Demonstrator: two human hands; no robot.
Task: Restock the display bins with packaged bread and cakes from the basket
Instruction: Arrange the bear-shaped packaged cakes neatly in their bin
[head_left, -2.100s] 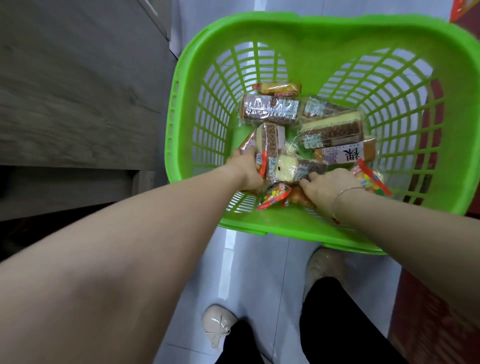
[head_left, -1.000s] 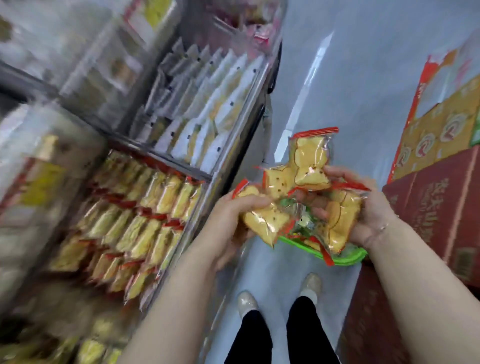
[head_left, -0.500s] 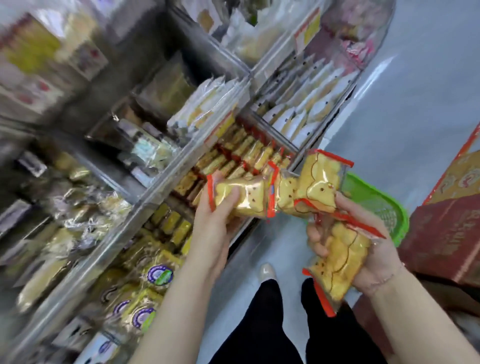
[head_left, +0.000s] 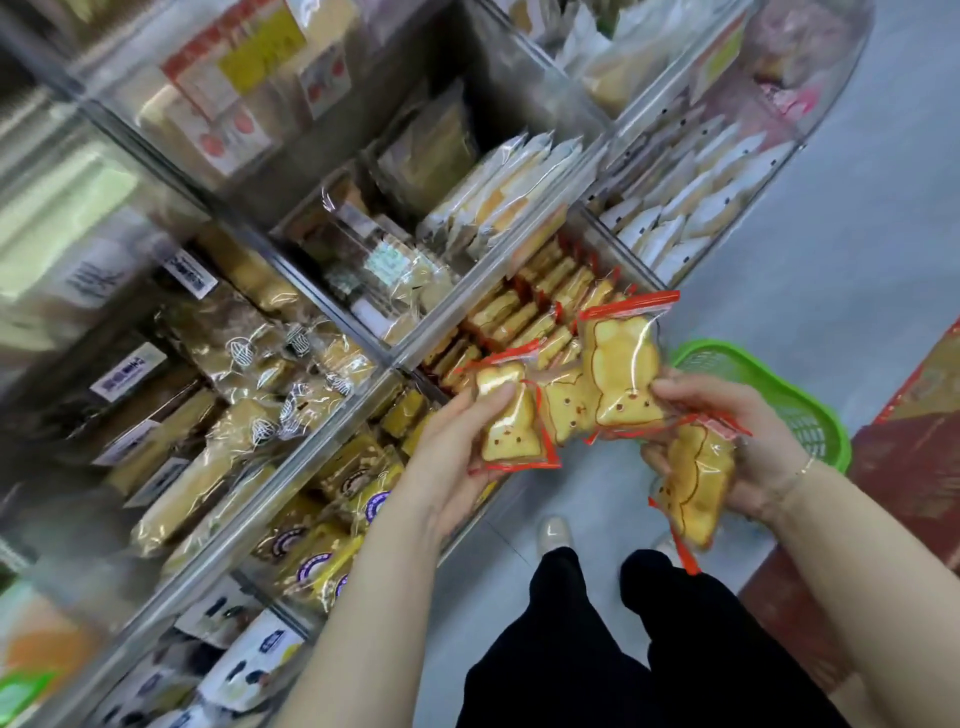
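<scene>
Four clear packets of bear-shaped cake with red sealed edges are up in front of the shelves, shared between both hands. The left hand (head_left: 457, 441) pinches one packet (head_left: 506, 421), thumb across its face and fingers behind. The right hand (head_left: 748, 441) has its fingers curled round the rest: the upright packet (head_left: 623, 364) at its fingertips, a middle packet (head_left: 563, 410) wedged between that one and the left hand's, and a lower packet (head_left: 696, 478) lying along the palm. Just beyond the left hand's packet is the bin (head_left: 530, 312) of matching red-edged cakes, standing in rows on edge. Behind the right hand, on the floor, sits the green basket (head_left: 769, 384); its contents are hidden from here. The step in hand looks like carrying a handful over and separating one packet to shelve. The next move likely calls for sliding the left hand's packet forward into that bin, turned on edge to match the rows, while the right hand keeps hold of its three without letting the slippery film slide.
</scene>
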